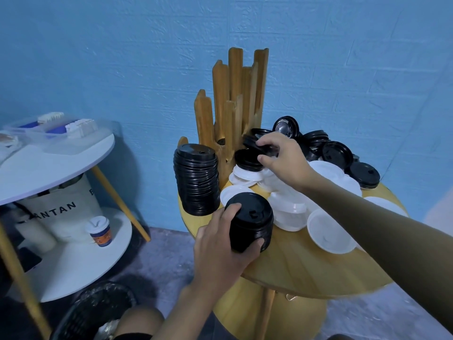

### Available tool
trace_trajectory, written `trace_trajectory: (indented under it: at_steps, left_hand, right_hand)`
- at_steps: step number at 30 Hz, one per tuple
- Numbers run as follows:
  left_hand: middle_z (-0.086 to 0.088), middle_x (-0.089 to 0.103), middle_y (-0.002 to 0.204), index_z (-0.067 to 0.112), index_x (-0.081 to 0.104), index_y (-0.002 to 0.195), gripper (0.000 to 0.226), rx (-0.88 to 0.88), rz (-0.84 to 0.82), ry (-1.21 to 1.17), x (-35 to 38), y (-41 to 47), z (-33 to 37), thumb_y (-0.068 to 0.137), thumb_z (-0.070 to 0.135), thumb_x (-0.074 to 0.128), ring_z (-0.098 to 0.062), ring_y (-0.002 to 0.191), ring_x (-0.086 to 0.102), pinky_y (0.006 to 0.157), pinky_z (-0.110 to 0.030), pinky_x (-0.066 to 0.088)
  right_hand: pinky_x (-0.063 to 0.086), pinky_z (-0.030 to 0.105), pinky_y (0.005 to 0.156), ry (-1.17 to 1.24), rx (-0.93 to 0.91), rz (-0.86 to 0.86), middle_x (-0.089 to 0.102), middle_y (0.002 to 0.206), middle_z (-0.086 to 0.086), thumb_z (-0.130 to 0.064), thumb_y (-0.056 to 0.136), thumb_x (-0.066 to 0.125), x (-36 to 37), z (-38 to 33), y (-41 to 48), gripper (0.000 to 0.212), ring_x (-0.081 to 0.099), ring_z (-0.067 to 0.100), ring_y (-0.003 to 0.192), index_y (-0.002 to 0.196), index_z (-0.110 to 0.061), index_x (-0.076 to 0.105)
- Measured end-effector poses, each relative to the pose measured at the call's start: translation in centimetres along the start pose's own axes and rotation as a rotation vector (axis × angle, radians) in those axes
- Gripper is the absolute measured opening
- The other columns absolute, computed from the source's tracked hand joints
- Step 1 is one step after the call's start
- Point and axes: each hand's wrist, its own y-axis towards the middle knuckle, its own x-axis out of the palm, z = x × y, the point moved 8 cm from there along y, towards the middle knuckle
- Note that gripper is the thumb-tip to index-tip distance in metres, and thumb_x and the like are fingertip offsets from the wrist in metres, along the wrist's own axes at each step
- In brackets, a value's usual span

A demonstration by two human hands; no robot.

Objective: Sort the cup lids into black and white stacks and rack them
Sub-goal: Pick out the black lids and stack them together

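Two hands: the left hand (220,244) curls its fingers round a short black stack (250,224), thumb on the near side; the right hand (282,160) pinches a single black lid (255,143) by its rim between thumb and fingers.
Held lid: tilted, just beside the foot of the wooden rack (235,99), above another black lid lying on the white ones.
Short black stack: at the near left of the round yellow counter (306,271), touching the white lids (289,207) behind it.
Tall black stack (197,179): upright at the counter's left edge, beside the rack.
Loose black lids (338,153): heaped at the far right, one propped on edge at the back.
Hidden: the right forearm covers the middle of the white pile. I cannot tell from here whether anything sits in the rack's slots.
Cut off: a dark bin (98,312) at the bottom edge, its contents too murky to make out.
Writing: a pale bag (58,207) under the white side counter (56,163) reads "ANTAN", with the letters before it hidden by a leg.
Unreadable: the raised mark on top of the short stack is too blurred to read. So is the orange-and-blue label on the paper cup (99,230) on the lower shelf.
Clear box (56,128): on the side counter, holding blue and white items I cannot identify.
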Motion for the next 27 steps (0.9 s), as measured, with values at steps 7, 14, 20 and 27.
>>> trace_trajectory:
  at_steps: [7,14,20,27]
  left_hand:
    - [0.023,0.047,0.131,0.050,0.023,0.135,0.070,0.001,0.002,0.005,-0.1,0.0,0.0,0.075,0.073,0.051,0.010,0.101,0.033,0.097,-0.028,0.031]
    - [0.031,0.041,0.125,0.053,0.017,0.137,0.073,0.009,-0.021,-0.001,-0.2,0.0,0.4,0.077,0.069,0.054,0.013,0.104,0.035,0.099,-0.025,0.024]
    - [0.024,0.050,0.133,0.050,0.014,0.142,0.083,-0.011,-0.022,-0.038,-0.5,-0.1,0.7,0.076,0.062,0.064,0.007,0.098,0.035,0.098,-0.029,0.031]
    - [0.019,0.053,0.137,0.049,0.007,0.145,0.090,-0.017,-0.018,-0.072,-0.7,-0.1,0.7,0.076,0.062,0.064,0.000,0.111,0.041,0.098,-0.033,0.035]
  right_hand:
    - [0.043,0.020,0.098,0.134,-0.022,0.278,0.054,0.112,-0.003,0.010,0.084,0.057,-3.6,-2.2,-3.2,0.033,0.054,0.010,0.109,0.094,-0.019,0.066]
    - [0.055,0.031,0.089,0.591,0.372,0.095,0.064,0.119,-0.002,0.008,0.092,0.051,-1.8,-0.6,-7.8,0.029,0.062,0.019,0.111,0.092,-0.011,0.073]
    - [0.051,0.016,0.087,0.373,0.341,-0.170,0.062,0.125,-0.003,-0.006,0.089,0.068,-0.1,-1.5,-9.9,0.025,0.062,0.010,0.110,0.113,-0.011,0.071]
    - [0.039,0.004,0.055,0.233,0.264,-0.269,0.049,0.079,-0.011,-0.012,0.082,0.078,0.5,-2.3,-10.8,0.035,0.054,-0.014,0.058,0.113,-0.011,0.064]
